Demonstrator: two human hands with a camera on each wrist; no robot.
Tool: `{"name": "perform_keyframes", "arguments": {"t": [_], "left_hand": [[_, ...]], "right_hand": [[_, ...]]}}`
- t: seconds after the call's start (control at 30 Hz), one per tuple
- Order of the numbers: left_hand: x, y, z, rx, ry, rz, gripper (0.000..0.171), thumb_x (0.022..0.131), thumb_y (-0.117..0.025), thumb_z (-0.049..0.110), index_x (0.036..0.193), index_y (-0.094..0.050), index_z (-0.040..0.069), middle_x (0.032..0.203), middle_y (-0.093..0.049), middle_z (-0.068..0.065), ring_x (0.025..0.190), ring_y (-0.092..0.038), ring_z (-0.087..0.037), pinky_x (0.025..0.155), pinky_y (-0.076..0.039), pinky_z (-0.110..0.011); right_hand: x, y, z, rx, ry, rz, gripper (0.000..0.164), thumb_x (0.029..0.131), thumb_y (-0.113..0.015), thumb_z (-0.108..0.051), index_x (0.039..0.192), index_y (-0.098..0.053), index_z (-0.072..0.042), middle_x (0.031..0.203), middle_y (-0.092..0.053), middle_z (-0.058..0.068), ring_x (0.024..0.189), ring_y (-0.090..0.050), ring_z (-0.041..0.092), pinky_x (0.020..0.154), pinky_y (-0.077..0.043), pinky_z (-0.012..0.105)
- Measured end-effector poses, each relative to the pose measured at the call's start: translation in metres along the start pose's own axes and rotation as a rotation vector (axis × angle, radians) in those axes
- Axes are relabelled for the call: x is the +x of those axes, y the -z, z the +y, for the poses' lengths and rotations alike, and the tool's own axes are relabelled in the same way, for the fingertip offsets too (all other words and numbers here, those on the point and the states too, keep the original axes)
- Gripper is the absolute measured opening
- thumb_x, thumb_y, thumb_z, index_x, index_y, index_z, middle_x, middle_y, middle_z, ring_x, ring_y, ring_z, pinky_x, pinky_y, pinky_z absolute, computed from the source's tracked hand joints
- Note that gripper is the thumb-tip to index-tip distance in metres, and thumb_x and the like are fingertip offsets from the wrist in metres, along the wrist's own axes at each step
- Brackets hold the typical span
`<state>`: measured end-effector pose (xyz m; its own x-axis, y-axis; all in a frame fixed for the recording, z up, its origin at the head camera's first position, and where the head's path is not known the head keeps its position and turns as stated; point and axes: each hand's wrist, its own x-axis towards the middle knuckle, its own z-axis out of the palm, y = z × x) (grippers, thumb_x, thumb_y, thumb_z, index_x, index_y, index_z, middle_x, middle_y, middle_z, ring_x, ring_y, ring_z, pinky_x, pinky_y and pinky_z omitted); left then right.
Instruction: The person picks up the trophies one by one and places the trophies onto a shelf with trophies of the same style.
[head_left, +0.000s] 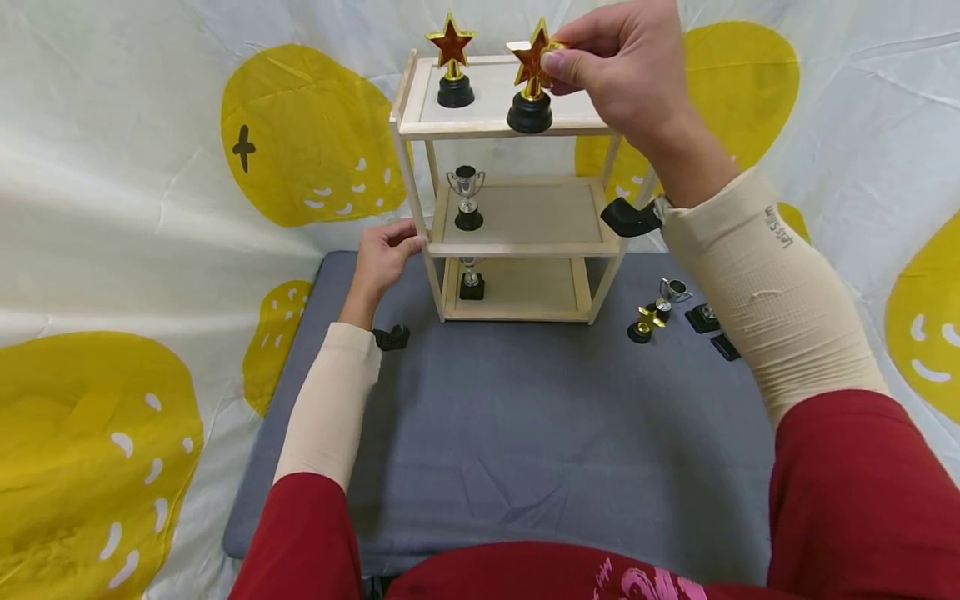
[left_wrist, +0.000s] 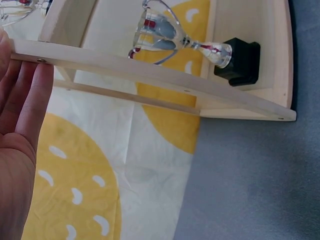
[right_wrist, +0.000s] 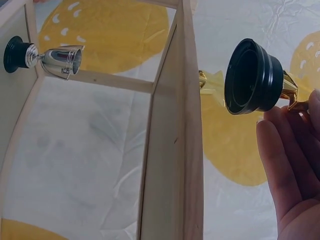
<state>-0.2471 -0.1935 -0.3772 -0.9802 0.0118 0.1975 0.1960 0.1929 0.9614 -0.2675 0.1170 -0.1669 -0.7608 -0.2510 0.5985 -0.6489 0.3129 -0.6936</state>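
My right hand pinches a gold star trophy by one point of its star, at the front edge of the top shelf. In the right wrist view, the hollow underside of its black base shows, apart from the shelf board. Another star trophy stands upright on the top shelf's left side. My left hand holds the left post of the wooden shelf rack at middle-shelf height, thumb and fingers on either side. A silver cup trophy stands on the middle shelf, and another silver cup on the bottom one.
On the grey table, right of the rack, are a small gold trophy, a silver cup and black bases, partly hidden by my right forearm. A white curtain with yellow patches hangs behind.
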Motion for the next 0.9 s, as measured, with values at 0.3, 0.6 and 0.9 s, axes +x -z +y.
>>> {"name": "perform_keyframes", "arguments": {"t": [0.3,0.6,0.9], "left_hand": [[0.002,-0.001,0.002,0.014,-0.015,0.001,0.030,0.089,-0.070,0.004,0.116,-0.069,-0.009,0.095,-0.074,0.000,0.087,-0.068,-0.006,0.086,-0.060,-0.025],[0.003,-0.001,0.003,0.024,0.000,0.009,0.028,0.089,-0.071,0.007,0.116,-0.072,-0.002,0.099,-0.075,-0.005,0.088,-0.068,-0.008,0.087,-0.060,-0.027],[0.003,-0.001,0.003,0.044,-0.015,0.007,0.028,0.089,-0.071,0.007,0.116,-0.072,-0.002,0.101,-0.075,-0.010,0.089,-0.068,-0.009,0.088,-0.060,-0.028]], "right_hand": [[0.005,0.002,0.001,0.059,-0.063,0.009,0.021,0.089,-0.070,-0.012,0.104,-0.075,0.001,0.095,-0.075,-0.004,0.082,-0.072,0.007,0.080,-0.058,0.014],[0.008,0.003,0.004,0.080,-0.091,0.019,0.018,0.087,-0.072,-0.014,0.101,-0.077,-0.004,0.099,-0.076,0.003,0.082,-0.072,0.009,0.080,-0.057,0.014],[0.011,0.003,0.003,0.099,-0.149,0.012,0.022,0.086,-0.073,-0.016,0.104,-0.076,-0.005,0.100,-0.074,0.001,0.084,-0.072,0.007,0.082,-0.057,0.014]]}}
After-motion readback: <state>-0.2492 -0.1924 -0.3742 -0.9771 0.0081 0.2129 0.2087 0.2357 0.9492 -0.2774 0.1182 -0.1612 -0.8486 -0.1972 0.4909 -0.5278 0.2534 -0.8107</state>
